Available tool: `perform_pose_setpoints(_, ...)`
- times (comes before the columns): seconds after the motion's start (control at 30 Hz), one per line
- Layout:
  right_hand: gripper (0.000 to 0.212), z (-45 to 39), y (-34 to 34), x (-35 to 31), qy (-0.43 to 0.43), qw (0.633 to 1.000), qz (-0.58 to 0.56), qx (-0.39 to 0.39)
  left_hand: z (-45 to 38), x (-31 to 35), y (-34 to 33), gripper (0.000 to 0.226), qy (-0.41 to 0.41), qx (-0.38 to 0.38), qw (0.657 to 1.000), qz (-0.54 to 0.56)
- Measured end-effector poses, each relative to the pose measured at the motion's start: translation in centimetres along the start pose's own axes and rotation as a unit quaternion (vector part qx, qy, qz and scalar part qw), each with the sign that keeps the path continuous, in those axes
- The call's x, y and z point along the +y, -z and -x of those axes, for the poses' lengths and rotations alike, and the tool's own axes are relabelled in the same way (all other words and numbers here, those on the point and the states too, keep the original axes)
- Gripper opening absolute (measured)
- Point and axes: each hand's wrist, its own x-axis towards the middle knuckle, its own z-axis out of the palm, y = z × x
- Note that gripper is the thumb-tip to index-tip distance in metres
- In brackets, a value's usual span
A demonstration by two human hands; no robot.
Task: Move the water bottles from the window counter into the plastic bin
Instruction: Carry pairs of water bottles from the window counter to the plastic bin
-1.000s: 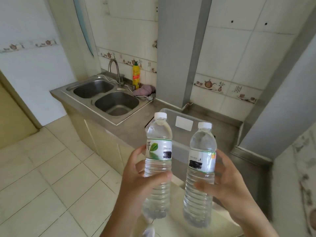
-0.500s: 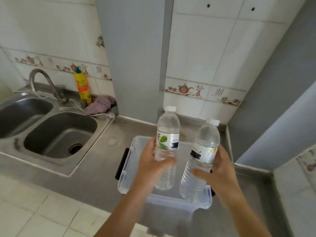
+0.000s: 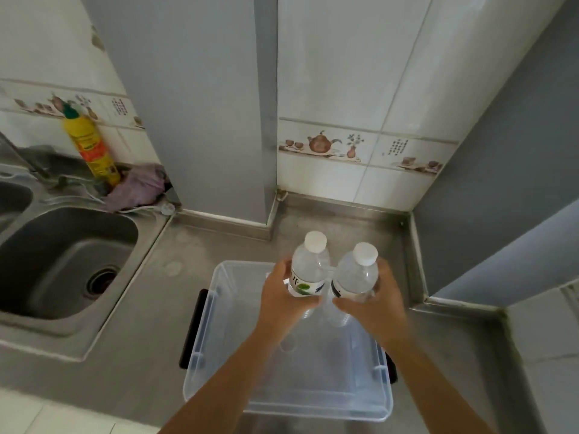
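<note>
I hold two clear water bottles with white caps upright over a clear plastic bin (image 3: 206, 333) with black side handles on the steel counter. My left hand (image 3: 283, 303) grips the left water bottle (image 3: 308, 270), which carries a green leaf label. My right hand (image 3: 374, 303) grips the right water bottle (image 3: 357, 277) around its middle. The bottles stand side by side, almost touching, with their lower ends inside the bin's far half. I cannot tell whether their bases touch the bin floor. Nothing else shows inside the bin.
A steel sink basin (image 3: 62, 261) lies to the left in the counter (image 3: 150, 355). A yellow detergent bottle (image 3: 92, 148) and a purple cloth (image 3: 138, 187) sit at the wall behind it. A grey pillar (image 3: 200, 104) and tiled walls close the back and right.
I have stepped closer and now look down into the bin. Both hands have lowered the bottles from above the bin into its far half and brought them together.
</note>
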Motion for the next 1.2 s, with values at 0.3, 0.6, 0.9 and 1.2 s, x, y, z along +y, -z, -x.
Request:
perform_pose_setpoints(0.3,0.063,-0.9,-0.2,0.5,0.053,0.987,0.154,-0.001,-0.3,-2.5,-2.0,0.081,-0.040,0.029,0.999,-0.017)
perform_pose_setpoints(0.6,0.070,-2.0,-0.3,1.6,0.078,0.988,0.136,0.003,-0.6,-3.5,-3.1,0.084,-0.065,0.015,0.997,-0.024)
perform_pose_setpoints(0.9,0.081,-2.2,0.0,3.4,0.087,0.989,0.113,-0.028,-0.6,-3.9,-3.0,0.091,-0.067,-0.006,0.995,-0.077)
perform_pose_setpoints(1.2,0.070,-0.5,2.2,3.9,0.060,0.982,0.164,-0.067,1.0,-1.5,-2.3,0.094,-0.039,0.014,0.993,-0.107)
